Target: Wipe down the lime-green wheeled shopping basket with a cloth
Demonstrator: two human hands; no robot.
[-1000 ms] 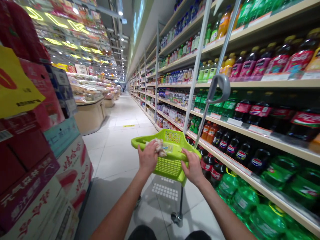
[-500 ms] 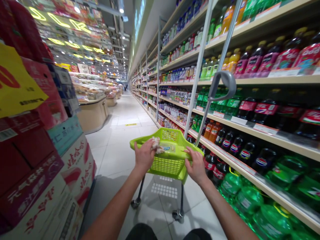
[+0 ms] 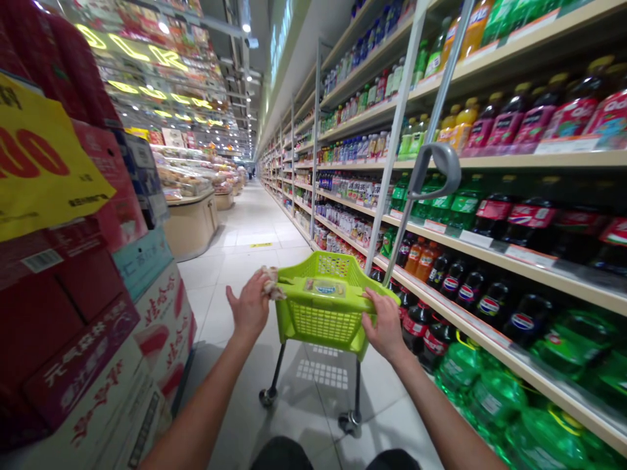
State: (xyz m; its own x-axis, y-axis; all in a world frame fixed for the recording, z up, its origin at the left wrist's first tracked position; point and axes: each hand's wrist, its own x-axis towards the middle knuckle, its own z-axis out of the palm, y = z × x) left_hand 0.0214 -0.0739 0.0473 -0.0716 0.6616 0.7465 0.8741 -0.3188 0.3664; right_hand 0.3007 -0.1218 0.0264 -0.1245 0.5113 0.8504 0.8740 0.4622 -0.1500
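Supermarket aisle, head view: pale tiled floor [image 3: 206,287]; drinks shelves [image 3: 494,247] filling the right of the frame; stacked cartons [image 3: 164,320], lower left. One green shopping cart [image 3: 321,323], centre, slightly below the middle. My left hand [image 3: 249,305], at its left corner: fingers curled on a crumpled cloth [image 3: 272,284], thumb out. My right hand [image 3: 385,321]: gripping the cart's right corner.

Bright ceiling lights [image 3: 246,28], stretched edges

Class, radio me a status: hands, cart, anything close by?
Left hand holding crumpled cloth at left end of handle. Right hand gripping handle. Green cart upright. Stacked boxes left, bottle shelves right.
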